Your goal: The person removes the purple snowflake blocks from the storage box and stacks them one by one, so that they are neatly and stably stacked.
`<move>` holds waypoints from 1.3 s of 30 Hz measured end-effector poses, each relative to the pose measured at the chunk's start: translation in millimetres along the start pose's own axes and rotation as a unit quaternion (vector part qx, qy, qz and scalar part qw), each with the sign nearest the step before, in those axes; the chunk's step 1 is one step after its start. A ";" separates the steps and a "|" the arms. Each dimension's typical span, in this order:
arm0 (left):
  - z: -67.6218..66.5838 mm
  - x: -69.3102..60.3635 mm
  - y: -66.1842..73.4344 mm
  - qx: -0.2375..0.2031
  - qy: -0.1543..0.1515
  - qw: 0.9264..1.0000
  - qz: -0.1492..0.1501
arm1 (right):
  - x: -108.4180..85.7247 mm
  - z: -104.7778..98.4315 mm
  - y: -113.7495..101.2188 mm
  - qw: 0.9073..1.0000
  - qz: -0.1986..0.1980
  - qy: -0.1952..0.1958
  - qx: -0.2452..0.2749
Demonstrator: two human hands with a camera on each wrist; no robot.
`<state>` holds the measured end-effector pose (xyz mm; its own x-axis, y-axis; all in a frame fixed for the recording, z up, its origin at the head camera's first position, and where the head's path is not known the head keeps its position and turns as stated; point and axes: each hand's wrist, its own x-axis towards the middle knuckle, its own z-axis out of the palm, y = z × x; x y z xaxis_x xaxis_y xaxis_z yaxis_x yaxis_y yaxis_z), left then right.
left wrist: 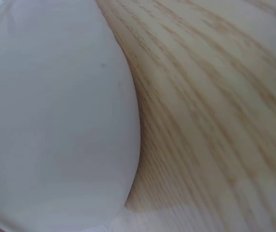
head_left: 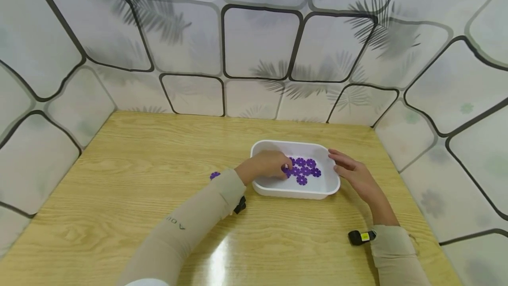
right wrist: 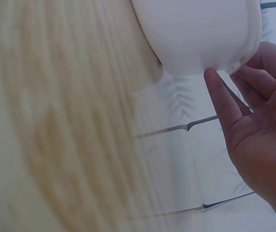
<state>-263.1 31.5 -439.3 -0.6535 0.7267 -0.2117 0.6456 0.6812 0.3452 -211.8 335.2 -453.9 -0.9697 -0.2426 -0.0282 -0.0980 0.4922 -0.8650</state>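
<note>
A white plastic tub (head_left: 293, 193) stands on the table with several purple flower-shaped discs (head_left: 301, 180) lying flat on its bottom. My left hand (head_left: 267, 163) reaches over the near left rim into it, thumb and forefinger bent round a purple disc (head_left: 285, 171) at the left side of the group. That disc is partly hidden by the fingers. At the tub's right end, my right hand (head_left: 355, 175) touches the rim with extended fingers. The right wrist view shows its thumb (right wrist: 215, 89) against the outer wall. Only the tub's outer side (left wrist: 60, 116) appears in the left wrist view.
Left of the tub, another purple disc (head_left: 214, 174) lies on the wooden table (head_left: 158, 153), partly behind the left sleeve. Patterned white panels (head_left: 259, 41) enclose the table at the back and on both sides.
</note>
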 end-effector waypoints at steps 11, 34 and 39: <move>-2.5 -1.0 1.1 0.042 0.045 0.998 0.015 | 0.0 0.5 -1.7 1.000 0.000 0.000 0.003; -21.4 -63.4 -23.1 0.021 0.191 0.981 -0.014 | -2.9 0.0 -5.5 1.000 0.004 0.004 0.002; -23.7 -87.9 -37.1 0.007 0.211 0.977 -0.040 | -2.0 1.2 -4.9 1.000 0.002 0.003 0.012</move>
<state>-238.9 -59.7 -411.8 -0.8051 0.5716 0.1582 0.5887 0.7379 0.3301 -209.1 332.3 -450.2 -0.9717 -0.2347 -0.0286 -0.0886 0.4736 -0.8763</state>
